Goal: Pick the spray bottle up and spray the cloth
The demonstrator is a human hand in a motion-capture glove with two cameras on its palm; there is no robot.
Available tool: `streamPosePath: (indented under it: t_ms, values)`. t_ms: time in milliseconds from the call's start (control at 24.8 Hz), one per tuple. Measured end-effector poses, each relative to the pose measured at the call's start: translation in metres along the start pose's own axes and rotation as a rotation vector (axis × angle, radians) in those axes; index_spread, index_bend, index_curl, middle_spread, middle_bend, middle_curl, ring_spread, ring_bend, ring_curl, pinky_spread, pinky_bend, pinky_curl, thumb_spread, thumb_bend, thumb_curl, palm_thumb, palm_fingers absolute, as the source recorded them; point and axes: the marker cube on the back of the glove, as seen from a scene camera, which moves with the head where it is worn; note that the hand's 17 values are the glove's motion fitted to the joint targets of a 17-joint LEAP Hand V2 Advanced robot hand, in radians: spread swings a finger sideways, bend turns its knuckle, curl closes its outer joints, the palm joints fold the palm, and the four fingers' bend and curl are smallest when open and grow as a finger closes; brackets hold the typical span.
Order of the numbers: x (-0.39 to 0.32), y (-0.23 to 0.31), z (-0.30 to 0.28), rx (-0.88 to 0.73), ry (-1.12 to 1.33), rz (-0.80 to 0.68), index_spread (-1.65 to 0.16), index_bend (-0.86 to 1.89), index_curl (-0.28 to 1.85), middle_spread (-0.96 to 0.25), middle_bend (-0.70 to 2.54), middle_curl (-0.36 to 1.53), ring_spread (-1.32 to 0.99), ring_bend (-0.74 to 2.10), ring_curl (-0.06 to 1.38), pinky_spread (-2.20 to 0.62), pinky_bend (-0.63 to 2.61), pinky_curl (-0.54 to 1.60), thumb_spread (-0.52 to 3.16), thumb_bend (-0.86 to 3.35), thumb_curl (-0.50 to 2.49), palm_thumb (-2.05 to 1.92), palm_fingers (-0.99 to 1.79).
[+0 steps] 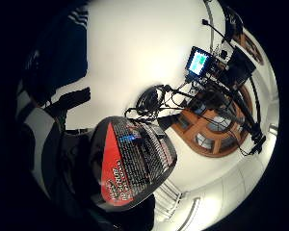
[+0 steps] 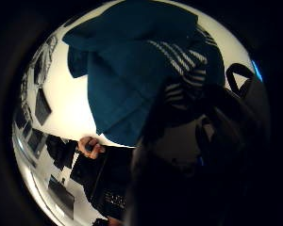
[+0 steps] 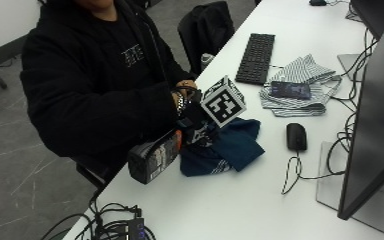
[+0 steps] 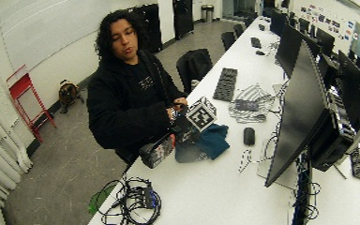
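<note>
The spray bottle is dark with a red printed label and is tilted, its base toward the table's front edge and just above it. My gloved right hand grips the bottle's top end. The bottle's label fills much of the little finger side palm view. Right beside the hand, a dark teal cloth with striped edging lies crumpled on the white table. The same cloth is close below the palm in the thumb side palm view. A bare hand shows at the table edge.
A black mouse lies right of the cloth, with its cable trailing forward. Farther back are a striped cloth with a dark flat object on it and a keyboard. A monitor stands at the right. Cables lie at the front corner.
</note>
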Motion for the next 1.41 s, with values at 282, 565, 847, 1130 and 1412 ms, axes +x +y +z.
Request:
streamPosePath:
  t_ms: [282, 565, 847, 1130, 1412]
  values:
    - [-0.011, -0.006, 0.008, -0.034, 0.04, -0.015, -0.28, 0.25, 0.57, -0.19, 0.65, 0.55, -0.24, 0.65, 0.47, -0.31, 0.45, 0.41, 0.39, -0.03, 0.78, 0.95, 1.35]
    - [-0.026, 0.03, -0.053, 0.27, -0.201, -0.161, -0.28, 0.23, 0.57, -0.19, 0.65, 0.55, -0.24, 0.65, 0.47, -0.31, 0.45, 0.41, 0.4, -0.03, 0.79, 0.95, 1.35]
    - [-0.065, 0.064, -0.14, 0.539, -0.683, -0.446, -0.28, 0.22, 0.58, -0.19, 0.65, 0.55, -0.24, 0.65, 0.47, -0.31, 0.45, 0.41, 0.41, -0.03, 0.8, 0.95, 1.36]
    - [-0.146, 0.06, -0.176, 0.688, -1.148, -0.773, -0.28, 0.23, 0.59, -0.19, 0.65, 0.55, -0.23, 0.65, 0.47, -0.31, 0.44, 0.41, 0.41, -0.03, 0.8, 0.95, 1.37]
    - [-0.213, 0.004, -0.177, 0.889, -1.419, -0.777, -0.28, 0.23, 0.6, -0.19, 0.65, 0.55, -0.23, 0.65, 0.47, -0.31, 0.45, 0.41, 0.41, -0.03, 0.81, 0.95, 1.37]
